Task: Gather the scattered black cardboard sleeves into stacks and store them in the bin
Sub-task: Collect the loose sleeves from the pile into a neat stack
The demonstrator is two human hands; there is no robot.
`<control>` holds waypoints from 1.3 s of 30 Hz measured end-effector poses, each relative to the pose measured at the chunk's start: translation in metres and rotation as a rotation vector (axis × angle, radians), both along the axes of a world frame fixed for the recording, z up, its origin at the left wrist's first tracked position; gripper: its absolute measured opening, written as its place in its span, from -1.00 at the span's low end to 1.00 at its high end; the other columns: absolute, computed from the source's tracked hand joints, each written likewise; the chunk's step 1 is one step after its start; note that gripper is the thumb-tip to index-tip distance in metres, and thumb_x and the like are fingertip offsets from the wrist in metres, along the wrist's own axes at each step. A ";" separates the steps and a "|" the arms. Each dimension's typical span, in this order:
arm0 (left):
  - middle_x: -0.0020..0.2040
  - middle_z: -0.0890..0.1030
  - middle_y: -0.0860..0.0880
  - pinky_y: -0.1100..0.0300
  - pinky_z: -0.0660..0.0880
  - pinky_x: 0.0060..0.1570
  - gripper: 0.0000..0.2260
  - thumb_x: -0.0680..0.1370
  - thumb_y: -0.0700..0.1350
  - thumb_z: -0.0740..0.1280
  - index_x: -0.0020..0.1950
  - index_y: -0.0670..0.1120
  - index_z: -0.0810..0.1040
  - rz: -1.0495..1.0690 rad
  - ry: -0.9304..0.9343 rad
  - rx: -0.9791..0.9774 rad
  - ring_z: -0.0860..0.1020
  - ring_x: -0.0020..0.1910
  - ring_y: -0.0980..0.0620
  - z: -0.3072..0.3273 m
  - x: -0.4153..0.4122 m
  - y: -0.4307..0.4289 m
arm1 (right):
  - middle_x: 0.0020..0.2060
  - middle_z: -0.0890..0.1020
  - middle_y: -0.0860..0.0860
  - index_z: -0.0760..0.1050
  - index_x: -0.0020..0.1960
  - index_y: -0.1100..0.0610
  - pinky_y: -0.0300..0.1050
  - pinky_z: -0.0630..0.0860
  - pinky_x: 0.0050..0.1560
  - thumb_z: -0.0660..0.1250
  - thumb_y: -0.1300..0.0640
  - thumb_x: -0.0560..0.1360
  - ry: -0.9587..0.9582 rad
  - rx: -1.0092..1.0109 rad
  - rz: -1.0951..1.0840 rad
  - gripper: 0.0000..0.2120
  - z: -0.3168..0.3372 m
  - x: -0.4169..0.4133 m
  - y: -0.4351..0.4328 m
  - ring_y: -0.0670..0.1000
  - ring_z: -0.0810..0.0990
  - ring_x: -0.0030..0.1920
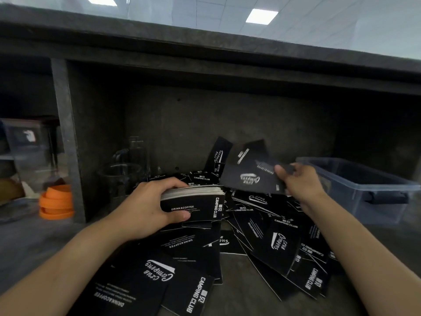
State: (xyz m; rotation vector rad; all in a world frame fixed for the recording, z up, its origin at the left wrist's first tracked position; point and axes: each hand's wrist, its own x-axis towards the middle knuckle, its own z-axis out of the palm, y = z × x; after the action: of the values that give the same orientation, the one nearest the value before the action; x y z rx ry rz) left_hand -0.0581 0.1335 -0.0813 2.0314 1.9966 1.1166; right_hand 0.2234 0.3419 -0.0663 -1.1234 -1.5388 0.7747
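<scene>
Many black cardboard sleeves (268, 242) with white "Camping Club" print lie scattered over the grey counter in front of me. My left hand (145, 206) grips a thick stack of sleeves (196, 201) by its left end, held level above the pile. My right hand (298, 181) pinches a few loose sleeves (250, 174) by their right edge, raised just right of the stack; they look blurred. The translucent grey bin (369, 190) stands at the right, beside my right hand. I cannot see what it holds.
Clear glass cups (123, 176) stand at the back left of the recess. An orange collapsible item (57, 201) sits left of a dark upright divider (68, 142). A dark shelf (205, 65) overhangs the recess.
</scene>
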 end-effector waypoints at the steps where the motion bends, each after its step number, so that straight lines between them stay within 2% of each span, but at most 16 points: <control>1: 0.01 0.68 0.29 0.20 0.56 0.17 -0.58 0.38 0.07 0.61 0.18 0.23 0.59 0.003 0.003 -0.004 0.62 0.02 0.35 0.000 0.000 0.000 | -0.11 0.71 0.13 0.58 0.00 0.15 0.04 0.63 -0.02 0.45 0.04 0.56 -0.132 0.024 -0.019 -0.83 -0.004 -0.001 0.001 0.13 0.69 -0.11; 4: 0.02 0.68 0.29 0.18 0.57 0.18 -0.57 0.38 0.08 0.61 0.20 0.24 0.58 0.011 0.016 -0.011 0.61 0.03 0.34 0.001 0.000 -0.001 | -0.18 0.67 0.01 0.59 -0.08 0.05 -0.13 0.52 -0.09 0.52 0.00 0.50 -0.475 0.110 -0.024 -0.85 -0.002 0.001 -0.008 0.04 0.63 -0.07; 5: 0.02 0.68 0.29 0.19 0.56 0.18 -0.57 0.38 0.08 0.61 0.20 0.24 0.57 0.011 0.016 -0.013 0.61 0.03 0.35 0.001 0.000 -0.001 | -0.14 0.65 -0.02 0.61 -0.05 0.03 -0.18 0.45 -0.11 0.55 0.01 0.47 -0.535 0.106 0.012 -0.84 0.000 0.002 -0.010 0.00 0.60 -0.04; 7: 0.01 0.68 0.29 0.22 0.56 0.17 -0.57 0.38 0.07 0.61 0.20 0.24 0.58 0.009 0.013 -0.015 0.61 0.02 0.36 0.001 0.000 -0.002 | 0.02 0.61 -0.04 0.60 0.12 0.01 -0.24 0.40 0.02 0.59 0.02 0.41 -0.684 0.132 0.109 -0.67 0.001 0.000 -0.017 -0.06 0.55 0.05; 10: 0.00 0.68 0.29 0.25 0.55 0.15 -0.57 0.38 0.08 0.61 0.19 0.24 0.58 0.006 0.011 -0.016 0.61 0.01 0.37 0.002 0.000 -0.001 | 0.17 0.56 -0.06 0.54 0.32 -0.01 -0.25 0.38 0.17 0.56 -0.10 0.43 -0.879 0.188 0.253 -0.49 -0.006 -0.010 -0.024 -0.13 0.49 0.14; 15: 0.00 0.67 0.30 0.29 0.53 0.14 -0.57 0.38 0.11 0.60 0.20 0.26 0.56 0.017 0.023 -0.021 0.59 0.02 0.38 0.002 0.001 -0.001 | 0.10 0.53 -0.10 0.54 0.34 -0.03 -0.23 0.42 0.19 0.56 -0.14 0.41 -0.903 0.190 0.296 -0.45 -0.006 -0.018 -0.028 -0.12 0.52 0.15; 19: 0.01 0.68 0.29 0.28 0.54 0.15 -0.57 0.39 0.09 0.60 0.21 0.23 0.57 0.009 0.014 -0.034 0.60 0.02 0.38 0.003 0.002 -0.002 | 0.04 0.55 -0.12 0.51 0.15 -0.06 -0.08 0.50 0.23 0.61 -0.05 0.37 -0.866 0.228 0.269 -0.56 -0.004 -0.020 -0.027 -0.07 0.56 0.13; 21: 0.01 0.68 0.29 0.26 0.55 0.15 -0.57 0.40 0.08 0.60 0.22 0.23 0.57 0.006 0.002 -0.041 0.61 0.02 0.37 0.003 0.002 -0.003 | 0.12 0.52 -0.03 0.49 0.17 -0.02 -0.01 0.45 0.28 0.55 -0.04 0.44 -0.907 0.273 0.225 -0.62 -0.005 -0.023 -0.029 0.01 0.50 0.19; 23: 0.01 0.69 0.28 0.22 0.57 0.15 -0.59 0.40 0.07 0.59 0.20 0.23 0.58 0.004 -0.017 -0.045 0.62 0.02 0.35 0.004 0.002 -0.003 | 0.16 0.52 0.04 0.49 0.25 0.05 0.01 0.42 0.26 0.40 -0.03 0.57 -0.949 0.369 0.155 -0.69 -0.004 -0.026 -0.031 0.08 0.48 0.22; 24: 0.01 0.69 0.27 0.19 0.58 0.15 -0.60 0.40 0.06 0.60 0.18 0.22 0.58 0.002 -0.038 -0.044 0.63 0.02 0.33 0.004 0.002 -0.003 | 0.14 0.56 0.04 0.49 0.26 0.08 -0.02 0.44 0.21 0.34 -0.01 0.62 -0.875 0.397 0.156 -0.73 -0.003 -0.027 -0.032 0.08 0.52 0.20; 26: 0.01 0.70 0.24 0.15 0.59 0.15 -0.62 0.39 0.01 0.61 0.16 0.18 0.60 -0.016 -0.107 -0.036 0.64 0.01 0.29 0.005 0.003 -0.002 | 0.08 0.66 0.01 0.51 0.25 0.11 -0.07 0.53 0.15 0.31 0.05 0.65 -0.503 0.338 0.223 -0.78 0.001 -0.029 -0.034 0.04 0.63 0.12; 29: 0.01 0.72 0.16 0.21 0.59 0.10 -0.63 0.41 -0.06 0.59 0.17 0.10 0.62 -0.060 -0.276 -0.009 0.67 0.00 0.22 0.009 0.006 -0.003 | 0.10 0.72 0.02 0.54 0.24 0.15 -0.22 0.63 0.07 0.33 0.18 0.64 0.042 0.120 0.365 -0.82 0.004 -0.033 -0.041 -0.02 0.70 0.12; 31: 0.01 0.73 0.12 0.30 0.58 0.00 -0.66 0.42 -0.10 0.58 0.17 0.05 0.64 -0.078 -0.433 0.027 0.69 -0.01 0.17 0.011 0.010 -0.004 | 0.11 0.73 0.05 0.53 0.25 0.20 -0.21 0.63 0.08 0.32 0.24 0.63 0.224 -0.028 0.480 -0.80 0.002 -0.039 -0.049 0.04 0.69 0.17; 34: 0.01 0.74 0.02 0.33 0.58 -0.13 -0.67 0.39 -0.08 0.55 0.15 0.02 0.66 -0.094 -0.689 0.099 0.71 -0.05 0.08 0.012 0.014 -0.004 | 0.19 0.70 0.11 0.48 0.35 0.21 0.00 0.62 0.18 0.30 0.27 0.63 0.319 -0.199 0.660 -0.71 -0.001 -0.051 -0.065 0.12 0.65 0.26; 36: 0.03 0.74 -0.03 0.30 0.59 -0.15 -0.63 0.37 -0.04 0.53 0.16 -0.01 0.66 -0.106 -0.841 0.141 0.72 -0.05 0.03 0.013 0.018 -0.004 | 0.23 0.68 0.10 0.47 0.38 0.15 -0.01 0.63 0.17 0.27 0.28 0.63 0.267 -0.240 0.776 -0.68 -0.002 -0.061 -0.077 0.10 0.64 0.28; 39: 0.04 0.74 -0.05 0.28 0.61 -0.21 -0.64 0.41 -0.05 0.50 0.19 -0.04 0.64 -0.124 -0.989 0.164 0.73 -0.09 0.04 0.016 0.023 -0.004 | 0.25 0.67 0.11 0.48 0.39 0.14 -0.01 0.57 0.29 0.19 0.26 0.67 0.159 -0.256 0.889 -0.69 -0.008 -0.074 -0.093 0.09 0.63 0.29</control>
State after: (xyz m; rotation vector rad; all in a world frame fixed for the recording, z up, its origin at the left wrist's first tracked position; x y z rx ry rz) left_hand -0.0351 0.1291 -0.0655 1.1857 1.2733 1.7983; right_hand 0.1496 0.2491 -0.0743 -0.4786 -1.8262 1.6445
